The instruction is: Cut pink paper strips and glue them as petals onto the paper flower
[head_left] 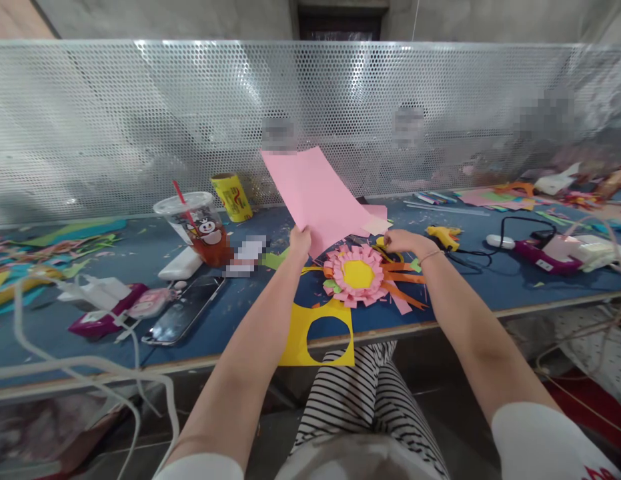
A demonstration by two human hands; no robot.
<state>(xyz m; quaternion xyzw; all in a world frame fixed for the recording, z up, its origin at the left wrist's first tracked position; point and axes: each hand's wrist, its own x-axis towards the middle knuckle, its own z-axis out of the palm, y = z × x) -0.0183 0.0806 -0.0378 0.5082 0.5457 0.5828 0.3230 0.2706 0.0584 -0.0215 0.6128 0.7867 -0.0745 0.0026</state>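
My left hand point(301, 243) is closed on the lower edge of a pink paper sheet point(315, 193), which tilts up above the table. My right hand point(406, 243) has its fingers curled together near a pale paper piece point(376, 225). Just below those fingertips lies a yellow looped thing point(390, 256), perhaps scissor handles, partly hidden. What the right fingers pinch, if anything, cannot be made out. Between my forearms rests a pink paper flower point(330, 280) with a yellow centre and orange strips. Yellow paper with a round cut-out point(296, 337) hangs over the table's front edge.
A yellow glue gun point(444, 237) lies right of my right hand. On the left stand a lidded drink cup point(210, 230) and yellow can point(233, 198), with a phone point(185, 312) nearby. Cables and purple power strips point(547, 259) flank both sides. A perforated metal screen point(190, 127) rises behind.
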